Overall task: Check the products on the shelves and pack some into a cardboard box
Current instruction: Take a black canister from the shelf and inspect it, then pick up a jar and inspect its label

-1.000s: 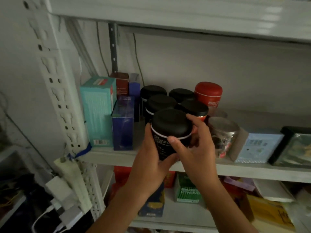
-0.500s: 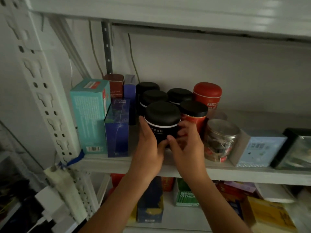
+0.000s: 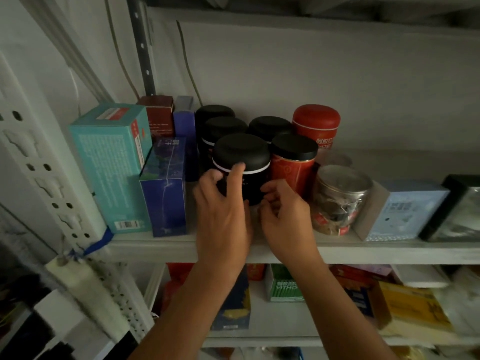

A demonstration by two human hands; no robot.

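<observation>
While the black jar (image 3: 249,178) stands near the front of the shelf (image 3: 363,253), the left hand (image 3: 223,211) wraps round its left side. One finger lies up against the white band under the lid, so this hand has hold of the jar. The right hand (image 3: 283,216) sits just beside the jar's lower right with its fingers loosely curled. Blur keeps me from telling whether it touches or grasps anything.

The jar looks stiff and smooth-walled, with a wide domed lid, and I judge it light enough for one hand. Its dark wall hides whatever is inside, so the weight is a guess. The body below the band seems the safest place to grip. The lid may only be pressed or screwed on and could come away if lifted by it. A smooth wall can slip, so a full wrap of the fingers suits it better than a fingertip pinch.

Close against its right side stands a red jar (image 3: 293,175) with a black lid, and behind that a red tin (image 3: 315,126). More black-lidded jars (image 3: 226,126) crowd behind. Further right, a clear jar (image 3: 340,201) shows what look like tea bags with red tags. To the left a blue box (image 3: 166,198) leans by a teal box (image 3: 114,162). No cardboard box is in view.
</observation>
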